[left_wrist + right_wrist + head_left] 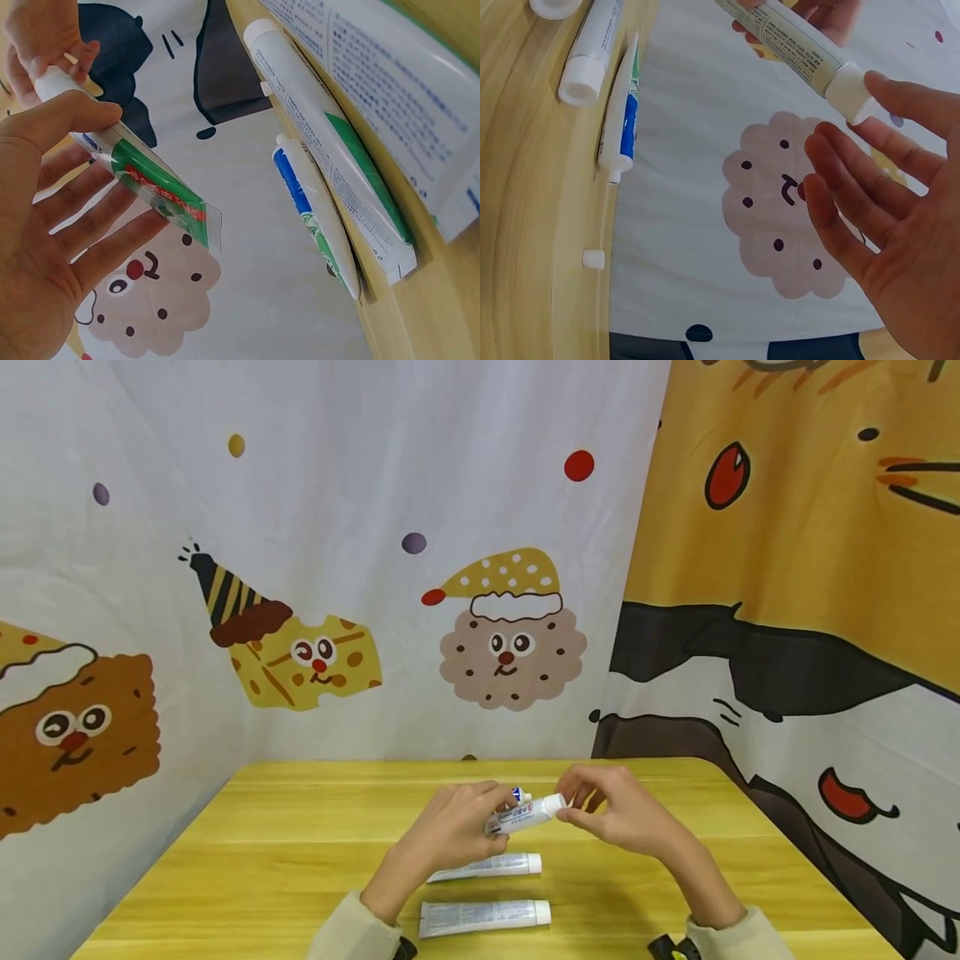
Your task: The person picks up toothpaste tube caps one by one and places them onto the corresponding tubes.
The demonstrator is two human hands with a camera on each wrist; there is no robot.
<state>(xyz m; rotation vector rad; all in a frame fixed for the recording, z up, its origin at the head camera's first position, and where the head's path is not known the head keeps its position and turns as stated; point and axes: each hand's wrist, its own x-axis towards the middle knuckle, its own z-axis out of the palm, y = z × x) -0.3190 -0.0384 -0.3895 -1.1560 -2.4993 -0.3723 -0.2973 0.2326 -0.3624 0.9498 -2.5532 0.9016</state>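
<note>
Above the table, my left hand point(461, 818) grips a white and green toothpaste tube point(525, 815) between thumb and fingers, its capped end pointing right. In the left wrist view the green tail of the tube point(161, 191) sticks out past the fingers. My right hand point(618, 810) pinches the white cap point(849, 94) between thumb and index finger, the other fingers loosely bent. Behind the held tube lies another toothpaste tube with a blue band point(622, 124), its narrow nozzle bare. A small white cap point(593, 259) stands on the table near that nozzle.
Two more capped toothpaste tubes lie nearer me: one point(506, 865) partly behind the left hand, the other point(487, 917) in front of it. All rest on the wooden table point(300, 860). A cartoon-printed curtain point(337, 485) hangs behind the table and along its sides.
</note>
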